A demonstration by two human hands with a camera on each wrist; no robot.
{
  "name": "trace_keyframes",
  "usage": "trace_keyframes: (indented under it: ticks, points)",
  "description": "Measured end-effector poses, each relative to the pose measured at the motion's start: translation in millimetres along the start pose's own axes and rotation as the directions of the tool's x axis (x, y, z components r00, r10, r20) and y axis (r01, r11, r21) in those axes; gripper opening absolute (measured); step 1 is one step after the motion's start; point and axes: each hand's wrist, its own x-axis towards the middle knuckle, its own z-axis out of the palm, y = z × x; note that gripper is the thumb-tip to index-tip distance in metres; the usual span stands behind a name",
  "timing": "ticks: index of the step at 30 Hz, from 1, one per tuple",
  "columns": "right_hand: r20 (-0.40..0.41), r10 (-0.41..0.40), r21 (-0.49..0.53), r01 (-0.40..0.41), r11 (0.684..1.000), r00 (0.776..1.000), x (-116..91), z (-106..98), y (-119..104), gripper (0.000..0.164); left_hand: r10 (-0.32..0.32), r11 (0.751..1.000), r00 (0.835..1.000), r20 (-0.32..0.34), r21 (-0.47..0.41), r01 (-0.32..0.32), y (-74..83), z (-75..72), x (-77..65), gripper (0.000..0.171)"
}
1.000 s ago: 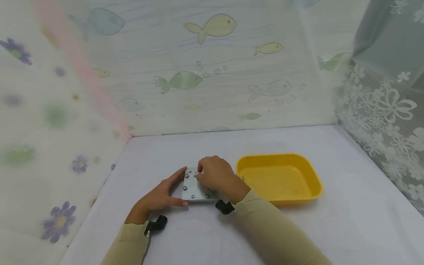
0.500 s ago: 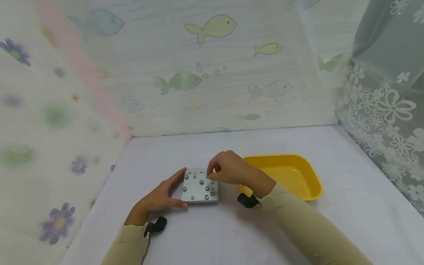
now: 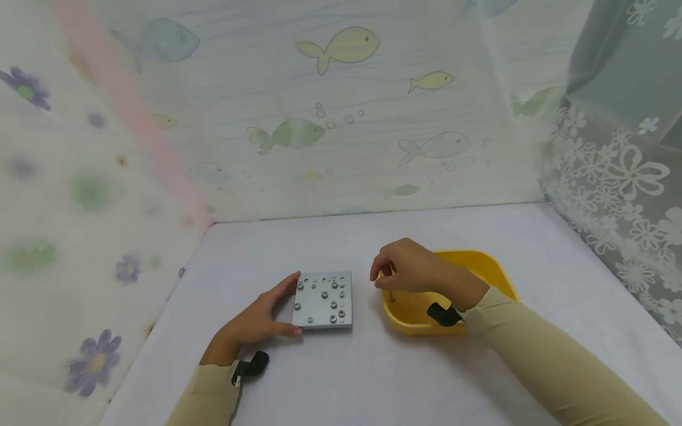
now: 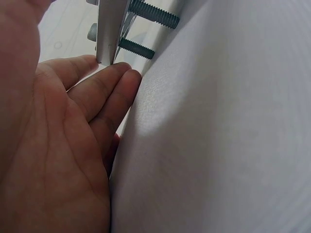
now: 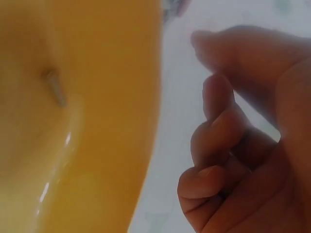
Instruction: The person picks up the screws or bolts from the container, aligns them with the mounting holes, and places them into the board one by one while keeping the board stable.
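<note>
A square metal plate [image 3: 314,307] studded with several hex-socket screws and holes lies left of centre in the head view. My left hand [image 3: 256,316] holds its left side, thumb at the near edge and fingertips at the far left corner. Threaded screw shanks [image 4: 137,48] stick out from the plate's underside in the left wrist view, and the fingertips touch its edge. Over the left end of a yellow tray [image 3: 469,252] hangs my right hand [image 3: 412,269], fingers loosely curled, thumb and index apart, nothing between them. A screw [image 5: 56,87] lies in the tray.
White cloth [image 3: 330,378] covers the table. A curtain with fish drawings [image 3: 298,133] rises behind it, flowered cloth [image 3: 87,189] stands at the left and lace [image 3: 629,171] at the right. Each wrist carries a small black camera [image 3: 444,314].
My right hand has moved off the plate's upper part, rightward to the tray, and its thumb and index have parted. The left hand and the plate have stayed in place.
</note>
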Motion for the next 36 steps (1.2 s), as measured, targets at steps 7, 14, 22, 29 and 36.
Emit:
trace_keyframes:
  ticks: [7,14,22,29,36]
  points:
    - [0.048,-0.043,0.009,0.043,0.999,0.998,-9.6,-2.3,23.2,0.01,-0.003,1.0,1.0,0.004,0.002,0.003,0.2,-2.2,-0.4,0.128]
    - [0.119,-0.029,0.014,0.028,1.0,0.993,-12.8,-1.4,33.2,0.012,-0.004,1.0,1.0,0.008,-0.017,0.004,0.5,-2.0,-1.5,0.128]
    - [0.156,-0.023,0.006,0.022,1.0,0.988,-12.0,-2.1,44.5,0.017,0.0,1.0,1.0,0.005,-0.012,0.0,0.3,-2.0,-1.6,0.128]
    - [0.205,0.012,0.012,-0.014,1.0,0.979,-12.1,3.4,50.4,0.022,0.009,1.0,1.0,0.003,-0.008,-0.009,0.0,-1.1,-0.6,0.128]
    - [0.211,-0.01,0.064,-0.004,0.998,0.977,-8.2,12.7,52.9,0.021,0.013,1.0,1.0,0.003,-0.006,-0.013,1.3,-0.4,0.3,0.128]
